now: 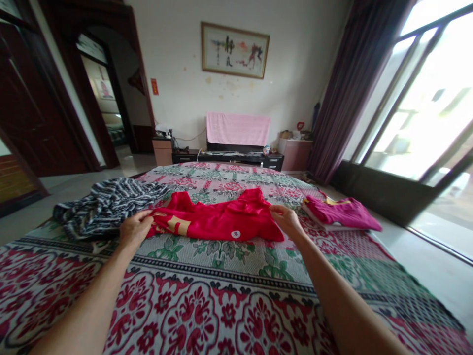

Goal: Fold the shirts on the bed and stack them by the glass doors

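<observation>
A long, shiny red cloth top is laid on a red, green and white flowery cloth cover. Its ends are pinched by the left hand and the right hand. Probably light, floppy and slippery, it is best held at both ends.

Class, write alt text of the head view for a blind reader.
A left hand and a right hand hold opposite ends of a red garment on a patterned cover. Crumpled black-and-white cloth lies left, folded magenta clothing right.
</observation>
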Tool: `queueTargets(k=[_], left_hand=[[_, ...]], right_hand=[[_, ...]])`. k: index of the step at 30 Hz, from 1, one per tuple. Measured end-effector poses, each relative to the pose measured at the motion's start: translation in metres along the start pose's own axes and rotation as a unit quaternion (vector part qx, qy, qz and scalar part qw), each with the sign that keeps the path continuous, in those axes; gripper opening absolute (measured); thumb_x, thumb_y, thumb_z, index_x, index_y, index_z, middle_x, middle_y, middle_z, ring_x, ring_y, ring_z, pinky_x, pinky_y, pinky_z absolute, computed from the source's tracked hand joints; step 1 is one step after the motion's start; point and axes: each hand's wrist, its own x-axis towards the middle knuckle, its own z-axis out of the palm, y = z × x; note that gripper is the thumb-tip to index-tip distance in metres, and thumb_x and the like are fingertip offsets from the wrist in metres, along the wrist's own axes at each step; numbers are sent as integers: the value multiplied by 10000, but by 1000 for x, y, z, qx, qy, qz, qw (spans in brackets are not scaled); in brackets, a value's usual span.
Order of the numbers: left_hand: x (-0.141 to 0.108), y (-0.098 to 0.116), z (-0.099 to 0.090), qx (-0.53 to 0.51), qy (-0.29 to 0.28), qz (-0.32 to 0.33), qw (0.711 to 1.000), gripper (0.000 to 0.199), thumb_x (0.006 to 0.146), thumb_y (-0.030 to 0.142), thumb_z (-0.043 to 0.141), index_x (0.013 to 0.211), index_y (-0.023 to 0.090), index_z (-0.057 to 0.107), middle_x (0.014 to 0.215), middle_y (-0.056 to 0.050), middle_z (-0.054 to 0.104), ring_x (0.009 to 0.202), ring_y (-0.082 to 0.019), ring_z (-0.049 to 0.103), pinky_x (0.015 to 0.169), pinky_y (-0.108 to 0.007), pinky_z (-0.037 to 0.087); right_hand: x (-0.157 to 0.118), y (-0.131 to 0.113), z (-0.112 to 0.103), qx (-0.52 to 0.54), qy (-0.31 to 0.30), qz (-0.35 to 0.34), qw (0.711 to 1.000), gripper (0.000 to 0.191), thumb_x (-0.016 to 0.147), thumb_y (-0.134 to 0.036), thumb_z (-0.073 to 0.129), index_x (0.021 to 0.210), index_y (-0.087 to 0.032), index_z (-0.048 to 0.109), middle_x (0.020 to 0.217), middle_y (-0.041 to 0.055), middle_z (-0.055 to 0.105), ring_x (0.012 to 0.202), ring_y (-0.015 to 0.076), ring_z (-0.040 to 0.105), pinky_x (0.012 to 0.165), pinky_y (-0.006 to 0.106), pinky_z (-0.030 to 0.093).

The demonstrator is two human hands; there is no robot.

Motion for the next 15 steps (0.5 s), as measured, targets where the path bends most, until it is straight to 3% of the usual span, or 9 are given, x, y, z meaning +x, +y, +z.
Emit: queueTargets(k=[5,10,15], left_hand=[[-3,4,-3,19,11,-9,1000,387,727,392,505,974,180,715,909,-89,724,884,-289,638,765,-347,478],[-1,6,-3,-69,18,69,995,289,688,331,501,858,219,705,1059,-33,699,968,-236,624,849,-298,461],[0,7,1,-95,-38,34,994,339,682,398,488,891,228,694,794,-14,711,780,-224,644,686,-287,481]], right_hand=[[-6,-4,11,-135,-37,-48,989,279,746,-329,576,982,-242,699,974,36,720,839,204,663,800,327,493],[-15,-10,21,-182,-25,-106,977,440,743,-301,611,1172,-204,610,1189,104,638,1052,241,611,914,360,463],[-17,-15,20,-174,-98,-162,966,369,752,-323,626,1096,-190,648,1133,110,658,1066,236,605,932,363,456]])
